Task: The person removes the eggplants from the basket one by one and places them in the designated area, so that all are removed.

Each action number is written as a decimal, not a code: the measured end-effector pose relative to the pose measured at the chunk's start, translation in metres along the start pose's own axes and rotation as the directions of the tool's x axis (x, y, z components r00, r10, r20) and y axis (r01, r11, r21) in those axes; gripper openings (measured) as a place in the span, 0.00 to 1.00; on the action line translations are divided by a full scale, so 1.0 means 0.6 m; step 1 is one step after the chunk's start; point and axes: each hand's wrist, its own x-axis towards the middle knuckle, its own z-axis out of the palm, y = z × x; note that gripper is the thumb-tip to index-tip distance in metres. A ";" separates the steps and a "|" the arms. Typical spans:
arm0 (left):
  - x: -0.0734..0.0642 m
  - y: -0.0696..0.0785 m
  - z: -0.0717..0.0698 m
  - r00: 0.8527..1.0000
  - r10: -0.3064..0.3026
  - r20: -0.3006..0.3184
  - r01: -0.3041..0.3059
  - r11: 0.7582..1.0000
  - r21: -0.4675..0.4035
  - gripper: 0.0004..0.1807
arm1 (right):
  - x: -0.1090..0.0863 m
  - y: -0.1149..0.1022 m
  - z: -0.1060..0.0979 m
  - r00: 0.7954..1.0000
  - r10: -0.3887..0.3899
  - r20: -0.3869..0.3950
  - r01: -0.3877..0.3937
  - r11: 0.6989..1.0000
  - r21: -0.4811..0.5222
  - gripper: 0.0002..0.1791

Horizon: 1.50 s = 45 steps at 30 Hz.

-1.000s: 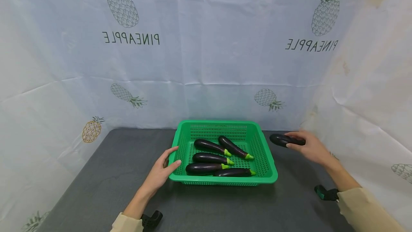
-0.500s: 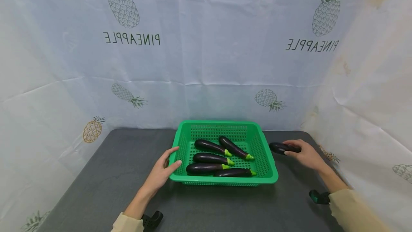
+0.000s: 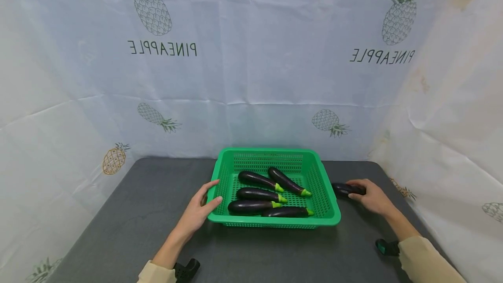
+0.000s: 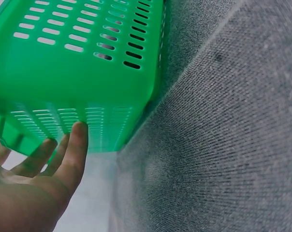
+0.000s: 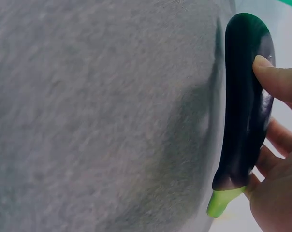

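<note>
Glossy dark purple eggplants [image 3: 257, 194] with bright green stem ends lie in a green perforated basket [image 3: 273, 221] in the middle of the head view. My left hand [image 3: 197, 208] holds the basket at its left side, thumb and index finger at the rim. In the left wrist view, other fingers [image 4: 76, 150] lie along the outer wall. To the right of the basket, my right hand [image 3: 371, 195] grips another eggplant [image 5: 245, 101], thumb on one side and fingers on the other. That eggplant is low over the table, its green stem end towards my wrist in the right wrist view.
The dark grey table [image 3: 271, 257] carries the basket close to its back edge. White cloth [image 3: 251, 77] printed with pineapples hangs behind and at both sides. Black devices [image 3: 387, 247] are worn at both wrists, below beige sleeves.
My right hand has come down and slightly left with the eggplant, from higher up at the right to low beside the basket. The left hand stays on the basket.
</note>
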 end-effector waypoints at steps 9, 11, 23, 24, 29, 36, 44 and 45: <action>-0.003 -0.001 0.001 1.000 0.001 -0.001 -0.001 1.000 0.005 0.34 | -0.010 0.001 0.000 0.999 0.018 0.030 -0.018 1.000 0.005 0.22; -0.003 -0.002 0.001 1.000 0.000 0.000 0.000 1.000 0.005 0.34 | -0.010 0.000 -0.003 0.999 0.019 0.035 -0.019 1.000 0.010 0.23; -0.002 0.002 -0.001 1.000 -0.010 0.000 0.010 1.000 0.016 0.33 | -0.013 -0.022 -0.026 0.999 0.036 0.024 -0.036 0.999 0.003 0.26; -0.002 0.003 -0.002 1.000 -0.010 -0.001 0.010 1.000 0.018 0.34 | -0.012 -0.026 -0.028 0.999 0.039 0.019 -0.039 0.999 0.002 0.26; -0.002 0.004 -0.003 1.000 -0.005 -0.003 0.005 1.000 0.027 0.34 | -0.009 -0.051 -0.045 1.000 0.024 -0.016 -0.023 1.000 0.016 0.24; -0.001 0.004 -0.003 1.000 -0.004 0.001 0.004 1.000 0.026 0.34 | -0.005 -0.094 -0.064 0.997 -0.047 -0.060 0.049 0.998 0.033 0.21; -0.001 0.004 -0.003 1.000 -0.001 0.001 0.001 1.000 0.024 0.34 | -0.003 -0.153 -0.073 0.995 -0.060 -0.083 0.061 0.998 0.017 0.22; -0.001 0.003 -0.003 1.000 0.000 0.002 0.000 1.000 0.021 0.34 | -0.003 -0.161 -0.073 0.994 -0.069 -0.088 0.071 0.997 0.013 0.21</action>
